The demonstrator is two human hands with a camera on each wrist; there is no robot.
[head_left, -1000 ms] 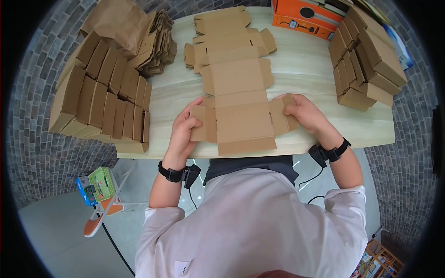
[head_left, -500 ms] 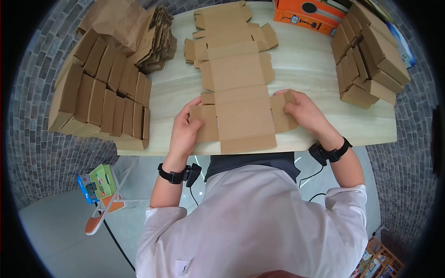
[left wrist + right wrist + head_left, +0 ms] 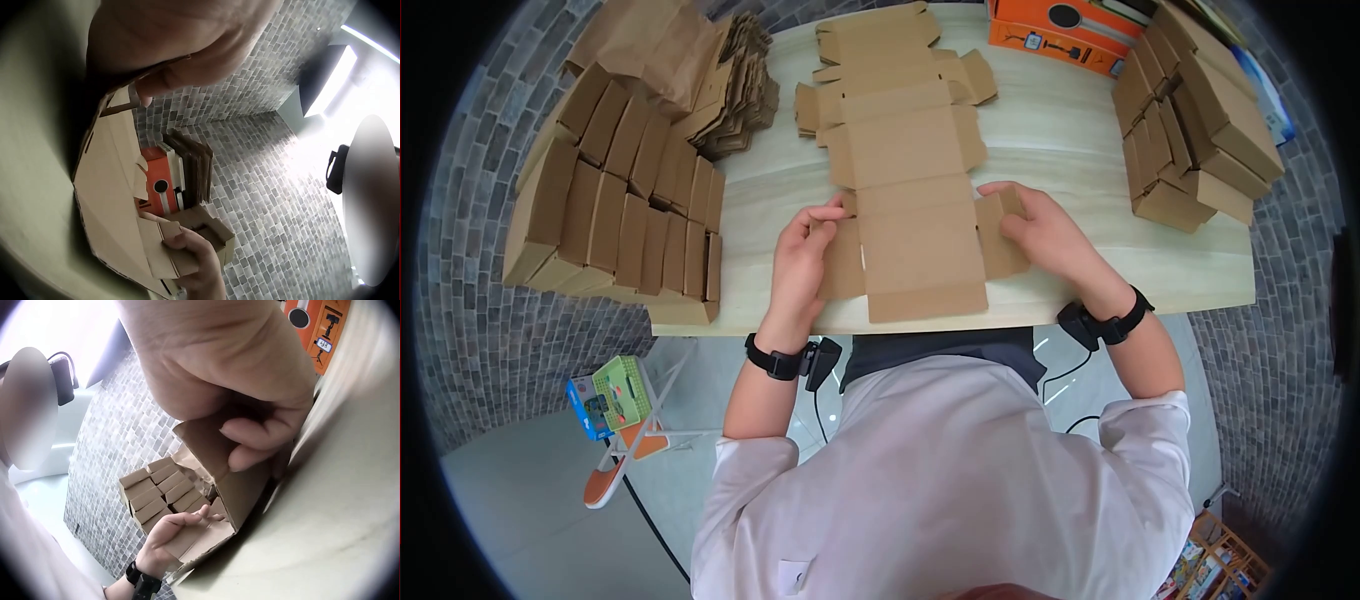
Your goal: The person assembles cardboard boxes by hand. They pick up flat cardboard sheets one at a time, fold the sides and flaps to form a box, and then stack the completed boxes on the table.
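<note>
An unfolded cardboard box (image 3: pixel 915 235) lies lengthwise on the table, its near panel close to the front edge. At its left side flap (image 3: pixel 844 262) my left hand (image 3: pixel 796 268) grips the outer edge, fingertips by a small tab (image 3: pixel 849 204) at the flap's far corner. My right hand (image 3: pixel 1052 238) pinches the right side flap (image 3: pixel 1000 232), thumb on top and fingers behind. Both side flaps tilt upward from the near panel. In the right wrist view the flap (image 3: pixel 247 490) stands raised under the right fingers, and the left hand (image 3: pixel 170 534) shows across from it.
Folded brown boxes (image 3: pixel 625 215) are stacked along the left, with flat cardboard pieces (image 3: pixel 735 95) and a paper bag (image 3: pixel 640 50) behind. More boxes (image 3: pixel 1195 130) stand at the right, near an orange box (image 3: pixel 1055 40). The table (image 3: pixel 1090 150) ends just before the person's waist.
Both hands and the unfolded box have shifted slightly left and away from the body. The left fingers have moved closer to the small corner tab, while both hands keep hold of the side flaps.
</note>
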